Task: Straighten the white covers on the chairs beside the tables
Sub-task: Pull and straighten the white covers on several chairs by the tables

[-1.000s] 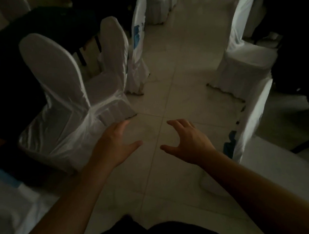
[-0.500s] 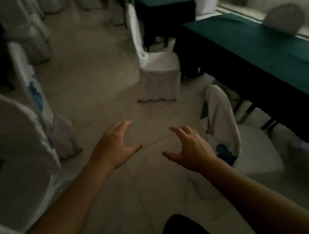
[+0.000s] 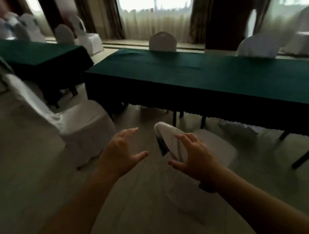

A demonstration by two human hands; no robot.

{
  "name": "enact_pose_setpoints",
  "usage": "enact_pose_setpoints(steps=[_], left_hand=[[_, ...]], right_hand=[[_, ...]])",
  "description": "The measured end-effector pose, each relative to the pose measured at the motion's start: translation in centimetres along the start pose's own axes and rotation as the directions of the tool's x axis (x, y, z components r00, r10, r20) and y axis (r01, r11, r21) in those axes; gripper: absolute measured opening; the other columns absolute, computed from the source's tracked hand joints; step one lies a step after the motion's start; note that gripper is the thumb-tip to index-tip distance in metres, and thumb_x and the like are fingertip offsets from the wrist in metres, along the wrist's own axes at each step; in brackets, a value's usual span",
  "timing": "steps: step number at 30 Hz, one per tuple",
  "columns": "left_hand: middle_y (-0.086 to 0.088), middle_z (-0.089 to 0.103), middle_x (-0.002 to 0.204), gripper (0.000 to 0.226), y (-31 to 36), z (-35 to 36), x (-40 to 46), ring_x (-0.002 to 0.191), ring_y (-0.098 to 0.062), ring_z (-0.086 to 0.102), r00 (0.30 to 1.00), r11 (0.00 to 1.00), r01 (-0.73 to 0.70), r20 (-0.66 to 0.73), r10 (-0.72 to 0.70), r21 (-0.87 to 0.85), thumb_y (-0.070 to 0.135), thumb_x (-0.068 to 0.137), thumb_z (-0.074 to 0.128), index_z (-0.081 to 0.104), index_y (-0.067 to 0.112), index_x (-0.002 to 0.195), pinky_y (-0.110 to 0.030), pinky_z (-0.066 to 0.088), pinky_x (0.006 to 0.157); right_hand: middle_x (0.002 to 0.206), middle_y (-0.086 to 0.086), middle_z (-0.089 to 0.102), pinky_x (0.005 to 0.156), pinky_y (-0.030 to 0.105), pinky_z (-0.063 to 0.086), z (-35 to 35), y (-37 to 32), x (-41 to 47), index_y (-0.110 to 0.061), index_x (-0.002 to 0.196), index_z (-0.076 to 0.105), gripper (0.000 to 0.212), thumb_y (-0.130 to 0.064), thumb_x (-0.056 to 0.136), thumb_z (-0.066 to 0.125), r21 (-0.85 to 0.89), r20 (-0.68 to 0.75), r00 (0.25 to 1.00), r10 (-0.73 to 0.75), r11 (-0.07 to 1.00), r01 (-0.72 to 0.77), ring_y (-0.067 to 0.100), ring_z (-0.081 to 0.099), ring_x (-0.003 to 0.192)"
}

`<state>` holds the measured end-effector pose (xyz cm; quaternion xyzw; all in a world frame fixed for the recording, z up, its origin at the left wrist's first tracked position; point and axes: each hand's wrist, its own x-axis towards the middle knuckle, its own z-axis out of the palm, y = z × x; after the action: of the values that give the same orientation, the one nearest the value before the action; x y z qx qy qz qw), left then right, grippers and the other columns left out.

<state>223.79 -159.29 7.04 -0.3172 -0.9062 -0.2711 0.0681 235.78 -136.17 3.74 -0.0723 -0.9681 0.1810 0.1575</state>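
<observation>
A chair in a white cover (image 3: 168, 139) stands just in front of me beside the long green table (image 3: 211, 73), its back towards me; dark blue chair shows at the back's left edge where the cover has slipped. My right hand (image 3: 193, 156) hovers over the top of that chair back, fingers spread, holding nothing. My left hand (image 3: 121, 154) is open a little to the left of the chair, over the floor. A second white-covered chair (image 3: 79, 124) stands to the left.
Another green table (image 3: 36, 52) stands at the back left with several white-covered chairs around it. Two covered chairs (image 3: 162, 41) stand behind the long table, by the curtained windows (image 3: 157, 12). Pale tiled floor (image 3: 33, 185) spreads at left.
My view has swung right and up, from the aisle to the long green table. Both hands stay open and now reach towards the nearest chair back.
</observation>
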Motion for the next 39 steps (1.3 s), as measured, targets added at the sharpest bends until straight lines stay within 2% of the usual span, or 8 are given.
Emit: enact_pose_setpoints(steps=[4,7,15,23,27,32,38,39], left_hand=[[-0.002,0.051,0.136,0.086,-0.1,1.9,6.9,0.123,-0.019,0.047,0.985,0.985,-0.165,0.046,0.167,-0.043,0.051,0.068,0.081,0.044,0.023,0.14,-0.027,0.037,0.098],[0.0,0.049,0.138,0.089,0.0,3.4,11.4,0.126,-0.019,0.045,0.951,0.957,-0.282,0.114,0.289,-0.072,0.053,0.068,0.08,0.039,0.028,0.142,-0.034,0.041,0.1],[0.005,0.046,0.141,0.09,0.0,9.3,19.3,0.126,-0.016,0.043,0.786,0.843,-0.507,0.305,0.538,-0.181,0.064,0.067,0.074,0.034,0.036,0.142,-0.033,0.042,0.095],[0.0,0.05,0.137,0.088,-4.0,15.0,23.1,0.123,-0.022,0.048,0.561,0.716,-0.68,0.518,0.646,-0.158,0.069,0.066,0.07,0.039,0.032,0.14,-0.042,0.047,0.096],[0.0,0.056,0.126,0.08,-6.7,17.3,23.3,0.111,-0.022,0.055,0.538,0.719,-0.675,0.556,0.633,-0.166,0.066,0.065,0.071,0.046,0.031,0.132,-0.039,0.05,0.089],[-0.004,0.063,0.114,0.057,-7.6,19.3,24.2,0.098,-0.027,0.06,0.471,0.632,-0.754,0.523,0.71,-0.18,0.046,0.075,0.074,0.052,0.023,0.123,-0.041,0.048,0.087],[-0.003,0.064,0.094,0.027,-7.3,20.6,24.5,0.079,-0.026,0.063,0.489,0.627,-0.762,0.489,0.722,-0.162,0.032,0.08,0.069,0.057,0.021,0.102,-0.037,0.054,0.064],[-0.003,0.064,0.092,0.024,-7.0,20.7,24.6,0.078,-0.026,0.063,0.486,0.62,-0.772,0.499,0.718,-0.14,0.031,0.081,0.068,0.057,0.021,0.1,-0.037,0.054,0.063]], right_hand=[[0.139,-0.003,0.04,0.075,0.027,0.046,-0.6,1.8,2.8,-0.034,0.143,0.029,0.09,-0.072,0.068,0.062,-0.043,-0.055,0.994,0.095,0.994,-0.097,0.017,0.05,0.112],[0.143,0.0,0.041,0.088,0.038,0.05,-1.4,3.1,3.9,-0.031,0.144,0.031,0.09,-0.071,0.071,0.063,-0.088,-0.118,0.973,0.196,0.974,-0.207,0.02,0.044,0.123],[0.138,0.006,0.046,0.097,0.041,0.044,0.0,4.5,4.0,-0.021,0.142,0.038,0.091,-0.066,0.069,0.069,-0.147,-0.182,0.863,0.471,0.855,-0.498,0.027,0.043,0.124],[0.131,0.004,0.045,0.089,0.042,0.049,5.0,1.9,4.3,-0.024,0.14,0.039,0.087,-0.061,0.069,0.073,-0.115,-0.127,0.593,0.795,0.582,-0.805,0.028,0.051,0.112],[0.127,0.009,0.048,0.093,0.044,0.045,8.0,1.2,4.7,-0.022,0.138,0.042,0.082,-0.055,0.069,0.073,-0.2,-0.08,0.498,0.863,0.476,-0.856,0.033,0.048,0.113],[0.113,0.014,0.049,0.084,0.045,0.045,9.3,2.1,5.1,-0.017,0.123,0.049,0.062,-0.044,0.073,0.072,-0.186,-0.135,0.479,0.867,0.453,-0.872,0.036,0.048,0.102],[0.111,0.015,0.057,0.095,0.044,0.035,10.1,4.7,4.7,-0.01,0.118,0.05,0.055,-0.033,0.074,0.075,-0.264,-0.074,0.525,0.848,0.491,-0.83,0.038,0.053,0.101],[0.11,0.015,0.058,0.091,0.044,0.036,10.1,5.0,4.7,-0.01,0.117,0.05,0.051,-0.031,0.076,0.074,-0.272,-0.073,0.537,0.841,0.501,-0.822,0.038,0.053,0.099]])
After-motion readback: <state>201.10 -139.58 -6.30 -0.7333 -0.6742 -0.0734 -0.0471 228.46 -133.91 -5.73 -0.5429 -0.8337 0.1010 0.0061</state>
